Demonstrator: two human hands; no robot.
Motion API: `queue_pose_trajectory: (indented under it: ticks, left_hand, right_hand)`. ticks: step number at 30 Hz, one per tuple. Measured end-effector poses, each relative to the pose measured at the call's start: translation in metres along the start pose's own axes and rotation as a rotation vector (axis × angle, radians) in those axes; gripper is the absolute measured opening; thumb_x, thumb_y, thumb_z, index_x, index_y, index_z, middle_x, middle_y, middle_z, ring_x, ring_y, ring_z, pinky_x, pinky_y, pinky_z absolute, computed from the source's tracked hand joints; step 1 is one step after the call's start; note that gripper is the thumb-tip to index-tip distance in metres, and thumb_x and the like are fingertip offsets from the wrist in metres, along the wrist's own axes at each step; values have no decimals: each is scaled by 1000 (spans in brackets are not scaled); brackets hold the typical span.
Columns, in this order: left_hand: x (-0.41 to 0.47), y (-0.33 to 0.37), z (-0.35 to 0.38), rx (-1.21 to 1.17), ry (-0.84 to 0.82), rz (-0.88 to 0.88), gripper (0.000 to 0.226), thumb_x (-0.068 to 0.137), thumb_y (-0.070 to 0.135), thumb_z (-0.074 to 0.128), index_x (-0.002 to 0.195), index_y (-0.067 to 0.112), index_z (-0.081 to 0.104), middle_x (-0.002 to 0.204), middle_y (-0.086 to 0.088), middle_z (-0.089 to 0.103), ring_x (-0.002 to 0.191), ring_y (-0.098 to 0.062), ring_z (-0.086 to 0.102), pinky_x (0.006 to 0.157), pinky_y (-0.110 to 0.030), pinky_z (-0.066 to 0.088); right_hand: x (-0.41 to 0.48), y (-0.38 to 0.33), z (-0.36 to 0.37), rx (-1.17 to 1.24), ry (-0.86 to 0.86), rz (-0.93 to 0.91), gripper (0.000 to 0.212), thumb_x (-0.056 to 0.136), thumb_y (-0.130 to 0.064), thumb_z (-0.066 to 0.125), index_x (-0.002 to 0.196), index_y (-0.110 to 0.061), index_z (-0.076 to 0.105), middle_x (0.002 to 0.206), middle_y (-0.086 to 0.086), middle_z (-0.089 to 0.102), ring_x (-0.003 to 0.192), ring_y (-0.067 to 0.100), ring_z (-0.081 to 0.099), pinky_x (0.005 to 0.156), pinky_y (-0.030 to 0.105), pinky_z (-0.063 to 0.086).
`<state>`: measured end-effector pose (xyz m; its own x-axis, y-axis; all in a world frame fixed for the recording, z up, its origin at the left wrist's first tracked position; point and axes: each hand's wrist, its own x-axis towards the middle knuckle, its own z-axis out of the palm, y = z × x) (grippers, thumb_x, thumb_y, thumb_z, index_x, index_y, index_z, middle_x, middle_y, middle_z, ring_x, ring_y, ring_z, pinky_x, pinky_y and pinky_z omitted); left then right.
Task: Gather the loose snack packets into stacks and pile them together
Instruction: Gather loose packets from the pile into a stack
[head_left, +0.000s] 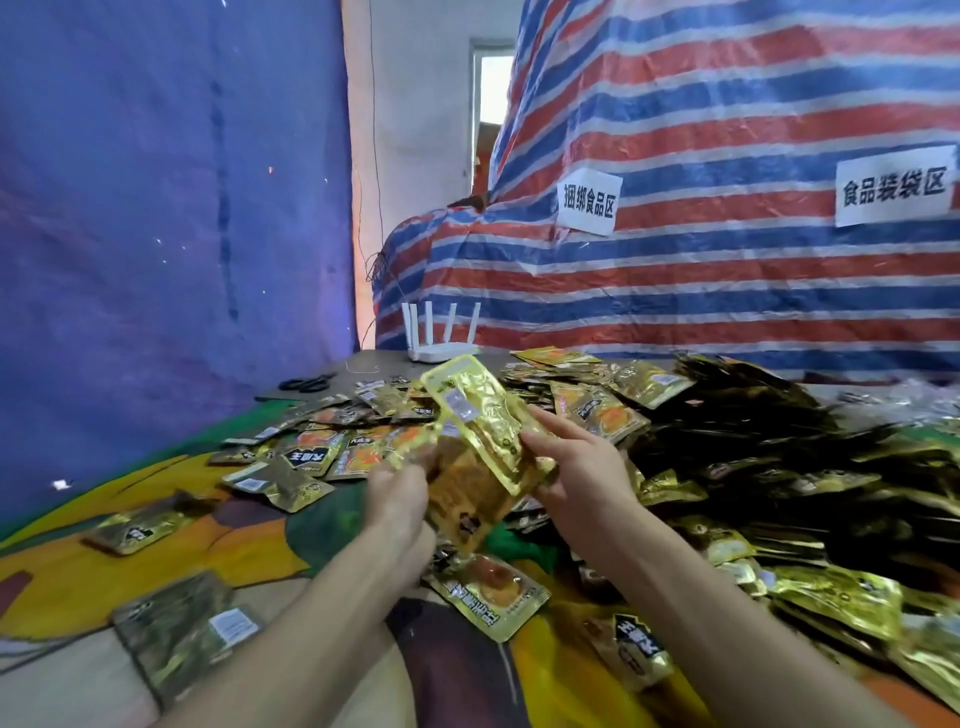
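A blue tarpaulin (156, 234) hangs along the left; a red, blue and white striped tarpaulin (701, 291) covers the right, bearing a small paper sign (588, 207) and a larger sign (893, 191); between them, a pale wall (415, 130) and a bright window (493, 88); a white router (441, 353) and black scissors (306, 383) sit on the grey counter (395, 361).

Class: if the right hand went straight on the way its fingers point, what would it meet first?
The gold packet: the right hand points up-left onto it and seems to pinch its lower end, though blur leaves the grip unclear.
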<state>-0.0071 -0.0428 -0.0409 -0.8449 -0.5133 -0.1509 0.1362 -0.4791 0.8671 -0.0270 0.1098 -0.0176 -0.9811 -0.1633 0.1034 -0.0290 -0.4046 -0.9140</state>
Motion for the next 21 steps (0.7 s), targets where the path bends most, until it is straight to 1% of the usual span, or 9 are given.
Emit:
queue_pose_trajectory:
  ticks: [2, 5, 7, 9, 11, 14, 17, 19, 21]
  left_hand:
    - [-13, -7, 6, -23, -125, -28, 24, 98, -2, 55, 121, 4, 58, 95, -21, 74, 89, -35, 72, 76, -51, 60]
    - [-26, -11, 11, -44, -255, 34, 35, 94, -6, 57, 124, 14, 59, 108, -22, 73, 103, -40, 70, 91, -58, 55]
    - [-29, -10, 11, -63, -326, 17, 34, 95, -5, 53, 123, 11, 64, 111, -23, 72, 104, -39, 70, 87, -53, 57]
    - [-31, -8, 8, -25, -413, -39, 28, 89, 2, 53, 96, 7, 79, 101, -19, 75, 87, -33, 74, 71, -41, 61]
    - [-34, -7, 5, 73, -499, -62, 24, 75, 11, 57, 74, 9, 81, 88, -14, 74, 72, -28, 71, 66, -34, 60]
    - [-34, -6, 3, 153, -516, 36, 20, 71, 17, 56, 76, 11, 75, 83, -13, 69, 74, -27, 63, 75, -36, 51]
    - [-32, -4, 4, 203, -548, 132, 17, 76, 29, 65, 75, 16, 77, 81, -9, 72, 74, -24, 67, 75, -38, 54]
    - [-35, -5, 6, 248, -561, 88, 30, 71, 34, 77, 89, 10, 80, 97, -15, 76, 86, -32, 74, 79, -44, 60]
    - [-37, -9, 6, 305, -532, 47, 41, 61, 38, 83, 92, 12, 82, 99, -15, 77, 90, -32, 75, 75, -40, 61]
  right_hand:
    - [-1, 8, 1, -104, 144, -109, 23, 92, -3, 69, 95, -25, 75, 97, 5, 77, 87, 20, 75, 69, 35, 62]
    - [-5, 18, 6, -124, 251, -280, 21, 95, -9, 67, 92, -29, 72, 101, 1, 75, 96, 19, 72, 82, 40, 62]
    - [-6, 20, 9, -115, 271, -348, 23, 97, -8, 64, 92, -29, 72, 99, -1, 75, 97, 16, 71, 83, 39, 62]
    - [-6, 19, 9, -156, 281, -382, 24, 98, -9, 63, 91, -30, 72, 98, -3, 74, 95, 13, 71, 80, 32, 61]
    - [-6, 20, 5, -218, 285, -396, 25, 99, -10, 62, 90, -32, 71, 97, -6, 73, 90, 7, 70, 70, 19, 58]
    - [-7, 22, 1, -282, 256, -422, 24, 99, -10, 61, 92, -31, 70, 96, -8, 71, 86, -3, 67, 63, 9, 52]
    - [-9, 26, 3, -354, 253, -469, 20, 98, -9, 62, 99, -26, 71, 101, -6, 72, 95, 4, 68, 79, 16, 56]
    - [-11, 30, 7, -384, 213, -475, 21, 97, -7, 61, 105, -23, 71, 112, 0, 68, 107, 12, 66, 95, 32, 56]
    - [-14, 33, 12, -363, 174, -451, 29, 96, -4, 58, 113, -25, 68, 123, 3, 63, 116, 16, 62, 101, 41, 53]
